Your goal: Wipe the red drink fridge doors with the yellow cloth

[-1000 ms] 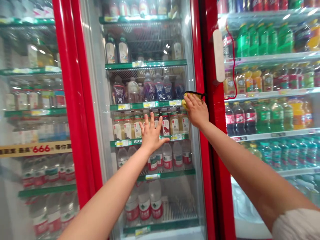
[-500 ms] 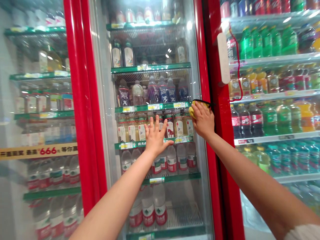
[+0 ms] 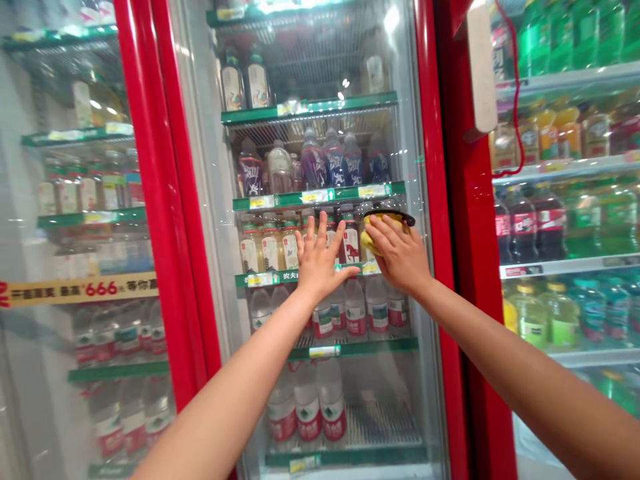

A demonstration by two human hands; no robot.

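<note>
My left hand point(image 3: 323, 263) lies against the glass door point(image 3: 373, 383) of the middle drinks fridge, fingers spread and nothing in it. To its right my right hand point(image 3: 400, 257) presses a folded yellow cloth point(image 3: 370, 243) with a black edge against the same glass. Most of the cloth is covered by that hand. Behind the glass, level with my hands, stands a row of small bottles with white labels point(image 3: 270, 250). Below them are clear water bottles with red labels point(image 3: 355, 310), partly hidden by my left hand and forearm.
Red door frames point(image 3: 450, 280) border the glass on both sides. A white box-shaped handle point(image 3: 481, 70) with a red cord point(image 3: 520, 127) is fixed at the right. Another fridge shows green bottles point(image 3: 585, 40) beyond it. At left, a yellow printed strip point(image 3: 60, 292) crosses the neighbouring door.
My right hand has moved the cloth left, from beside the red frame onto the glass nearer my left hand. My left hand stays spread on the glass. The view has shifted slightly.
</note>
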